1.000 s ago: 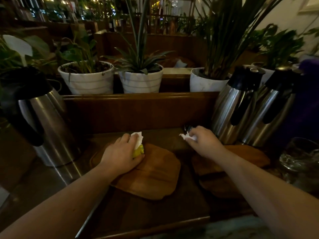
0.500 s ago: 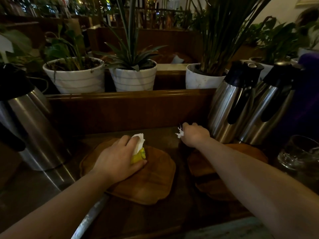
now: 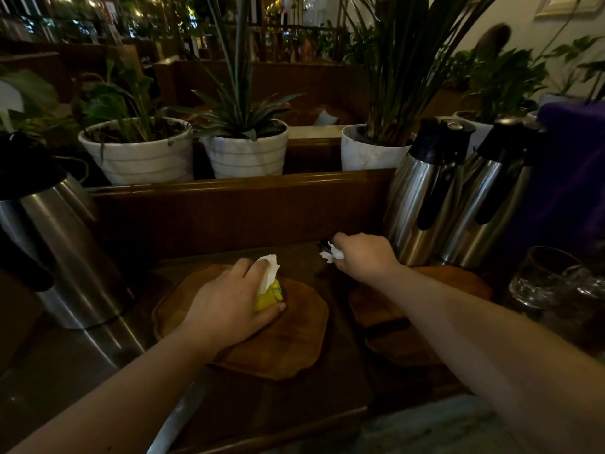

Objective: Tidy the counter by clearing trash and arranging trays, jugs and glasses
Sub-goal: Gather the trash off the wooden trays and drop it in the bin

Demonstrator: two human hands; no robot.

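My left hand (image 3: 229,304) rests on a brown wooden tray (image 3: 294,342) at the counter's middle, closed on a wad of white and yellow trash (image 3: 267,283). Farther back, my right hand (image 3: 363,255) is closed on a small white paper scrap (image 3: 330,256) next to a small dark object by the back wall. Two more wooden trays (image 3: 393,335) lie stacked under my right forearm. Two steel jugs with black tops (image 3: 422,191) (image 3: 484,198) stand at the back right, a larger steel jug (image 3: 55,250) at the left. Clear glasses (image 3: 543,276) stand at the right.
A wooden back wall (image 3: 235,208) borders the counter, with white plant pots (image 3: 140,152) (image 3: 245,149) (image 3: 366,149) on the ledge behind it. Something purple (image 3: 569,178) stands at the far right. The counter's front edge (image 3: 294,424) runs below the trays.
My right hand has closed tighter around the white scrap near the back wall. My left hand stays on the tray with the yellow and white trash. The view has shifted slightly.
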